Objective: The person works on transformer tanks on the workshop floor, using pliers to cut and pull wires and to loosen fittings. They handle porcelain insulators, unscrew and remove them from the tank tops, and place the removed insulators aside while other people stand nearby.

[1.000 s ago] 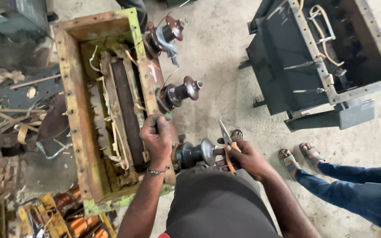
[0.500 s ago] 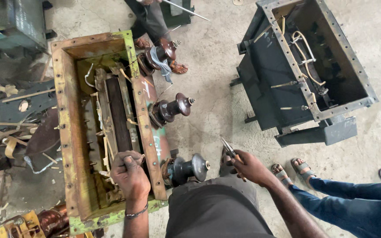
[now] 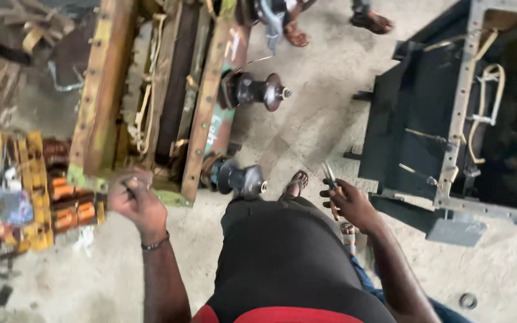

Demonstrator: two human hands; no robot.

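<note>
My left hand [image 3: 134, 200] is closed in a fist at the near corner of a rusty yellow-green metal tank [image 3: 104, 90]; whether it holds something small I cannot tell. My right hand [image 3: 349, 203] grips a pair of pliers [image 3: 331, 182] with orange handles, jaws pointing up, held apart from the tank. Two dark ribbed bushings [image 3: 239, 178] [image 3: 257, 91] stick out of the tank's right wall. Inside the tank lies a dark core [image 3: 172, 84] with pale leads.
An open dark grey metal tank [image 3: 450, 149] with cables inside stands on the right. A copper-wound coil assembly [image 3: 43, 191] with yellow frames lies at the left. Another person's sandalled feet [image 3: 297, 34] stand at the far side. A small ring [image 3: 467, 300] lies on the concrete floor.
My left hand has pulled back from inside the rusty tank to its near corner. The view has swung closer and to the left. My right hand still holds the pliers.
</note>
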